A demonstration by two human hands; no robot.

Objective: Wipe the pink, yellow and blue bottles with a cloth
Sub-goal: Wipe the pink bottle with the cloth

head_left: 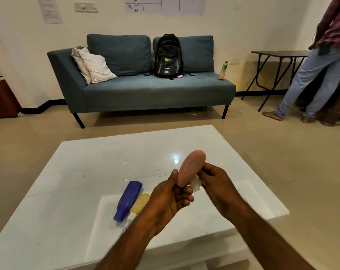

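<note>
Pink bottle [190, 168]: clasped near its lower end in left hand [171, 203]; likely light, stiff, slippery plastic
Cloth [196, 184]: pinched in right hand [218, 184] fingers [208, 170], against bottle's side

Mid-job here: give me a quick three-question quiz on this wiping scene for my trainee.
1. True or false: the blue plastic bottle stands upright on the glossy white table.
2. Which hand holds the white cloth? A) left hand B) right hand C) neither
3. Fill in: the yellow plastic bottle lies right beside the ____ bottle.

Key:
1. False; it lies on its side.
2. B; the right hand presses the cloth against the pink plastic bottle, which the left hand holds in its grip above the table.
3. blue
</note>
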